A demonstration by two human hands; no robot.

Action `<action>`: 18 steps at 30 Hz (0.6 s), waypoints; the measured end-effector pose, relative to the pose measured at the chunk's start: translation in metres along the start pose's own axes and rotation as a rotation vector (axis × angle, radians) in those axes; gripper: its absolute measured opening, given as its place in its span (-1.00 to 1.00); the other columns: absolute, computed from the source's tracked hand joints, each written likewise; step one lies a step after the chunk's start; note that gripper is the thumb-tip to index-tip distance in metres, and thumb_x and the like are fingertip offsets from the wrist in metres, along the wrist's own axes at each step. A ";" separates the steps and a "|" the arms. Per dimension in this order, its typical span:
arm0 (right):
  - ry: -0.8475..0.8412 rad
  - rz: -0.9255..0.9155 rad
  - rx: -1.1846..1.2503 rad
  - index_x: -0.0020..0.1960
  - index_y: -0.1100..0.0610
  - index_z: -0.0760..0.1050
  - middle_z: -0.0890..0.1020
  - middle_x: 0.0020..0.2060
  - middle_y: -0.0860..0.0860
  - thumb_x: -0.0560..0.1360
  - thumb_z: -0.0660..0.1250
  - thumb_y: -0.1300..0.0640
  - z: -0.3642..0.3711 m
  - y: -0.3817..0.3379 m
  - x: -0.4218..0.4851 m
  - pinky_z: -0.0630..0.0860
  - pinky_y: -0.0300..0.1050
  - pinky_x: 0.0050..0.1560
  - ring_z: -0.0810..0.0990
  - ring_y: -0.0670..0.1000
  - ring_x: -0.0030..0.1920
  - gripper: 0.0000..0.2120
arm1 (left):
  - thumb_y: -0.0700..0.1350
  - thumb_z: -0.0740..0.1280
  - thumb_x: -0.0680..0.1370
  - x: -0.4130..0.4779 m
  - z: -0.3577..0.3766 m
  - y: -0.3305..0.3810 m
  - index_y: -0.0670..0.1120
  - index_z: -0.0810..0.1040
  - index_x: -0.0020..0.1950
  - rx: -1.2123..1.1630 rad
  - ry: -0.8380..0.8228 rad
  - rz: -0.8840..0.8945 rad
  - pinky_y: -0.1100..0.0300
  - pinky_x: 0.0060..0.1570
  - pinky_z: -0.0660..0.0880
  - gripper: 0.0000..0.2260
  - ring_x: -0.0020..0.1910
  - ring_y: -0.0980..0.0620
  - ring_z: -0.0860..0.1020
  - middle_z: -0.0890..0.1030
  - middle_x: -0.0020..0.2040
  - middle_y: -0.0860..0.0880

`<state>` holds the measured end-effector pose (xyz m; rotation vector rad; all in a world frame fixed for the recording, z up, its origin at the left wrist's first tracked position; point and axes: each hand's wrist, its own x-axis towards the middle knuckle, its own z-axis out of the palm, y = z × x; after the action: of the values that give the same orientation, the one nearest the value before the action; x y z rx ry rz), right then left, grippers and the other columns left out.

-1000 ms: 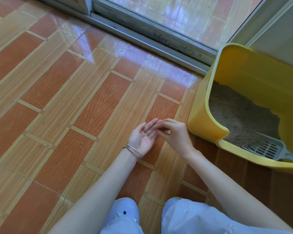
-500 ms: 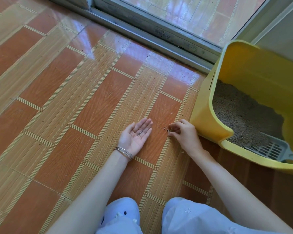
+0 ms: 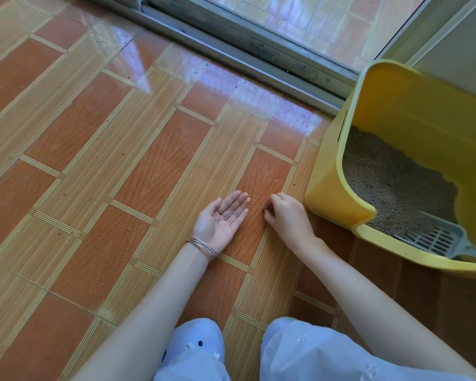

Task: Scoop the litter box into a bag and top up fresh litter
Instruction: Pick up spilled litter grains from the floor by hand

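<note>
Picking stray litter off the floor (image 3: pixel 149 174) is judged in hand: some is pinched by the curled right hand (image 3: pixel 287 217); gathered grains (image 3: pixel 229 215) are carried on the flat, upturned left hand (image 3: pixel 220 220). Tipping them into the litter box (image 3: pixel 338 213), just right of both hands, is called for next.

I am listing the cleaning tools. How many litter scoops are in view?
1. The grey scoop lies inside the yellow litter box, on the litter at its near edge. Another could be hidden outside the picture.
</note>
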<state>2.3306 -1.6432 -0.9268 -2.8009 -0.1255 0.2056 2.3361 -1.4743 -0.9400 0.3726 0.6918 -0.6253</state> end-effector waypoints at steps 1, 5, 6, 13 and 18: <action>-0.016 0.007 -0.003 -0.05 0.23 0.51 0.57 -0.11 0.10 0.50 0.26 0.20 0.000 -0.001 0.001 0.47 -0.04 -0.04 0.53 0.09 -0.06 -0.89 | -0.13 0.07 0.63 -0.001 0.001 -0.001 -0.32 0.52 0.17 0.004 0.009 0.000 0.02 0.14 0.47 -0.66 0.15 -0.14 0.57 0.59 0.15 -0.25; 0.001 0.070 0.179 -0.14 0.23 0.54 0.59 -0.20 0.07 0.44 0.32 0.22 -0.010 -0.002 0.001 0.50 -0.04 -0.08 0.56 0.03 -0.15 -0.92 | -0.13 0.07 0.63 -0.004 0.004 -0.009 -0.32 0.51 0.18 0.029 0.030 -0.015 0.01 0.19 0.44 -0.66 0.18 -0.15 0.54 0.58 0.17 -0.26; 0.039 0.067 0.243 -0.16 0.22 0.55 0.61 -0.23 0.05 0.43 0.35 0.23 -0.014 -0.003 -0.001 0.52 -0.04 -0.11 0.56 0.00 -0.19 -0.95 | -0.13 0.06 0.63 -0.005 0.005 -0.011 -0.32 0.51 0.17 0.034 0.029 -0.021 0.01 0.18 0.44 -0.66 0.18 -0.15 0.54 0.59 0.15 -0.26; 0.092 -0.102 0.538 -0.06 0.19 0.65 0.66 -0.16 0.01 0.42 0.42 0.29 -0.035 -0.021 -0.015 0.54 -0.28 -0.09 0.62 -0.10 -0.14 -0.89 | -0.12 0.05 0.64 -0.004 0.013 -0.017 -0.30 0.54 0.12 0.045 0.016 -0.049 0.02 0.05 0.48 -0.65 0.05 -0.10 0.59 0.65 -0.02 -0.22; 0.106 0.033 0.385 0.04 0.22 0.60 0.59 -0.09 0.04 0.44 0.39 0.31 -0.033 0.007 -0.022 0.53 -0.26 0.00 0.56 -0.08 -0.10 -0.82 | -0.15 0.06 0.63 -0.004 0.008 -0.007 -0.34 0.53 0.14 -0.017 -0.010 -0.024 -0.02 0.15 0.45 -0.66 0.15 -0.17 0.55 0.58 0.14 -0.27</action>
<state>2.3144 -1.6626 -0.8956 -2.4247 -0.0124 0.0783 2.3328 -1.4823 -0.9320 0.3459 0.6924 -0.6438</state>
